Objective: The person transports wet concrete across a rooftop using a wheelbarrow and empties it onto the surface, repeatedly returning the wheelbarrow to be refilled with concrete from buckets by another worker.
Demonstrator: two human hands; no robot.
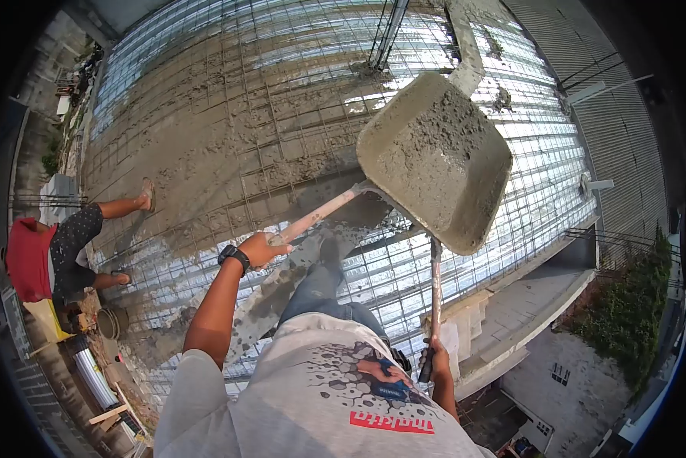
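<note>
A wheelbarrow tray (pixel 434 160), coated in grey concrete with some wet concrete inside, is in front of me, its two handles reaching back to my sides. My left hand (pixel 263 250), below a black wristwatch, is closed around the left handle (pixel 327 210). Lower right, my right hand (pixel 437 361) is wrapped round the dark grip of the right handle (pixel 436 294). The wheel is hidden under the tray.
Steel mesh (pixel 526 153) covers the metal decking, with wet concrete (pixel 198 145) spread at the left. A co-worker in a red top (pixel 30 259) is at the far left. Upright bars (pixel 389 34) rise ahead. The slab's edge (pixel 541 305) is at the right.
</note>
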